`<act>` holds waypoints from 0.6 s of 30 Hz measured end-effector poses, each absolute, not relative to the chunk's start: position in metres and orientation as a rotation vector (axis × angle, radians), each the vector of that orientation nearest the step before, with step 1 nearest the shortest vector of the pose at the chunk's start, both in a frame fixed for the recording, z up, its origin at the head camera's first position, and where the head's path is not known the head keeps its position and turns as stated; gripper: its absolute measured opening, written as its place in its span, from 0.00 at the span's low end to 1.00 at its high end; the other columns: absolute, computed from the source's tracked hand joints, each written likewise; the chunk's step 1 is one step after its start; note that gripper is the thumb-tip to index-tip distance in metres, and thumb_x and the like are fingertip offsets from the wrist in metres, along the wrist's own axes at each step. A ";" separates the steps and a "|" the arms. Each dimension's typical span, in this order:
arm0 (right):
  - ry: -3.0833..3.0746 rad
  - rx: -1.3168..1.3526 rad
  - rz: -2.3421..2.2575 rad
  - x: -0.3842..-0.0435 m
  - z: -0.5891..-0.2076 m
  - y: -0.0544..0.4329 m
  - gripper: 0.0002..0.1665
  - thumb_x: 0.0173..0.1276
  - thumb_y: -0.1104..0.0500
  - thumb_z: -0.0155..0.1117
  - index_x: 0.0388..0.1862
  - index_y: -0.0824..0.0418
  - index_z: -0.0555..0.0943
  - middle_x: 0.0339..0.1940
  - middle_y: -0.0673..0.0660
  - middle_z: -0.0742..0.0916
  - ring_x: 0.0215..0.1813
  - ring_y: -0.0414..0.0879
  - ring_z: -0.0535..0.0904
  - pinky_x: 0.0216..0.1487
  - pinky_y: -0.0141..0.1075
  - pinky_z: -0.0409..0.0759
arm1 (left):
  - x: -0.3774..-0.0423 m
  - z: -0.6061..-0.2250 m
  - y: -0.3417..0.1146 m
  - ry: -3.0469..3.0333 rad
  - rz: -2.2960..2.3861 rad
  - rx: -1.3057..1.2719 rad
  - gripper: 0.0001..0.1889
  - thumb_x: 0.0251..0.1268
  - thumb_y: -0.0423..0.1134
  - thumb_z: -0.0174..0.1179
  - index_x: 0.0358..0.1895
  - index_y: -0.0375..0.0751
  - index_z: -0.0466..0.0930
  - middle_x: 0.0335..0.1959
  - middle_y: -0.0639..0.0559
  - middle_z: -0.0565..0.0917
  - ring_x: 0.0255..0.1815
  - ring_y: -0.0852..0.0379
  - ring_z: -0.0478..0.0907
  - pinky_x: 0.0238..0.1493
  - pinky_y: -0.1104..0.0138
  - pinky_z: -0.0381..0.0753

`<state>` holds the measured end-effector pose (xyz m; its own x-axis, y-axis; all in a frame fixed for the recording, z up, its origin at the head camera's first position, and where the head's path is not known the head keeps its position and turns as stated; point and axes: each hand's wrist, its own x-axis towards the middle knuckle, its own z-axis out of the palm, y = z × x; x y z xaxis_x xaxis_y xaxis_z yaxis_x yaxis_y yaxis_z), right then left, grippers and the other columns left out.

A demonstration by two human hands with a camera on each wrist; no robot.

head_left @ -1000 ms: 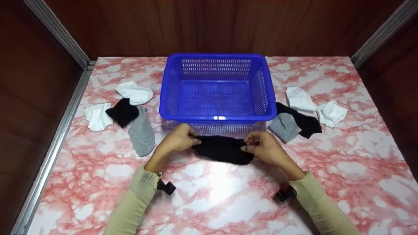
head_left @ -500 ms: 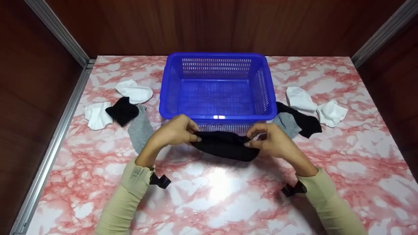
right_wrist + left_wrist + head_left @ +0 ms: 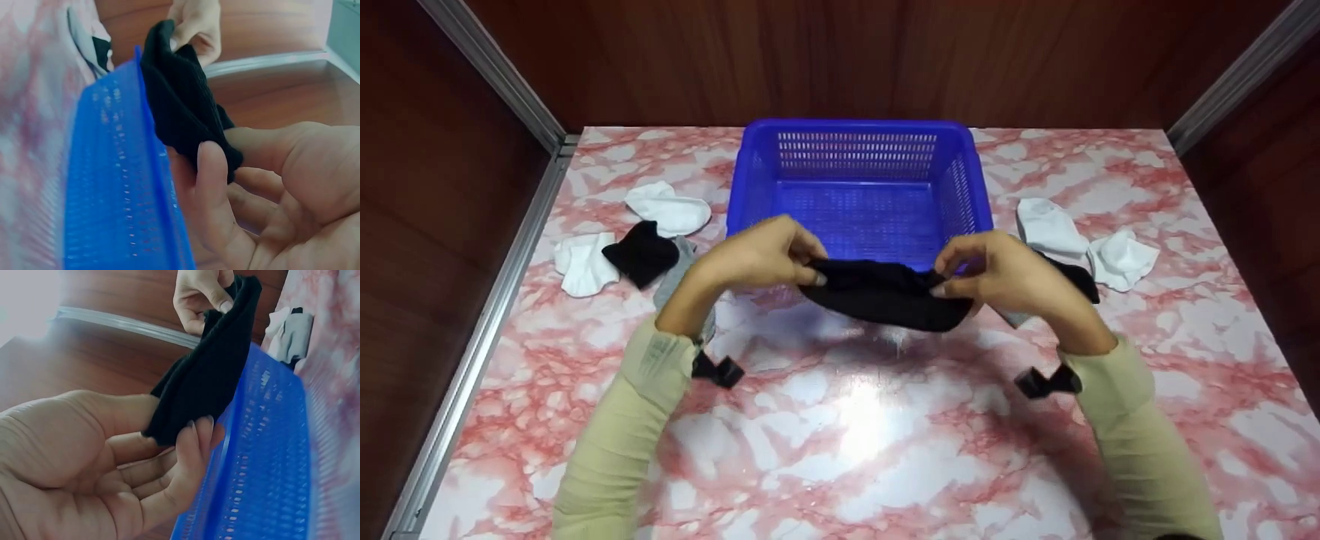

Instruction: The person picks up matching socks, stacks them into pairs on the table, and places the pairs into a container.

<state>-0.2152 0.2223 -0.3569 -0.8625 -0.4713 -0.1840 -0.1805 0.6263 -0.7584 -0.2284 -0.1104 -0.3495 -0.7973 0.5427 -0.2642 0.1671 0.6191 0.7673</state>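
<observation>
A black sock [image 3: 885, 296] is stretched between both hands, raised in front of the blue basket [image 3: 855, 127] and overlapping its near rim in the head view. My left hand [image 3: 757, 255] pinches one end between thumb and fingers. At the other end my right hand [image 3: 1005, 274] pinches the fabric the same way. Both wrist views show the sock [image 3: 208, 365] folded lengthwise, its long edges close together. Beyond it, the blue basket's wall [image 3: 118, 180] is near the fingers.
On the left lie two white socks [image 3: 667, 210], a black sock [image 3: 641, 255] and a grey sock [image 3: 679, 262] partly behind the arm. Two white socks [image 3: 1050, 227] and another black sock [image 3: 1080, 279] lie on the right, with a grey sock [image 3: 1018, 319] mostly hidden. Wooden panels [image 3: 855, 60] enclose the table.
Both hands have lifted the black sock and moved it away from the body, from in front of the basket up to its near rim. The basket and other socks stay put.
</observation>
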 end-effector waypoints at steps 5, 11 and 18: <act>2.476 -0.542 -1.075 -0.236 -0.343 0.216 0.12 0.65 0.60 0.78 0.43 0.62 0.85 0.39 0.56 0.90 0.30 0.37 0.84 0.30 0.36 0.87 | -0.254 -0.335 -0.114 2.316 1.022 0.596 0.10 0.65 0.32 0.70 0.48 0.37 0.91 0.38 0.47 0.93 0.30 0.64 0.83 0.34 0.72 0.84; 2.459 -0.448 -1.091 -0.264 -0.331 0.204 0.10 0.65 0.62 0.78 0.43 0.60 0.86 0.37 0.51 0.91 0.27 0.41 0.85 0.28 0.39 0.87 | -0.290 -0.328 -0.119 2.270 1.056 0.607 0.11 0.68 0.33 0.69 0.50 0.36 0.90 0.37 0.54 0.92 0.32 0.66 0.85 0.36 0.73 0.86; 2.387 -0.383 -1.124 -0.300 -0.324 0.196 0.09 0.68 0.64 0.75 0.45 0.62 0.85 0.38 0.49 0.93 0.36 0.41 0.89 0.32 0.36 0.89 | -0.321 -0.330 -0.125 2.269 1.110 0.554 0.13 0.70 0.36 0.68 0.54 0.36 0.89 0.34 0.62 0.90 0.31 0.67 0.82 0.34 0.76 0.81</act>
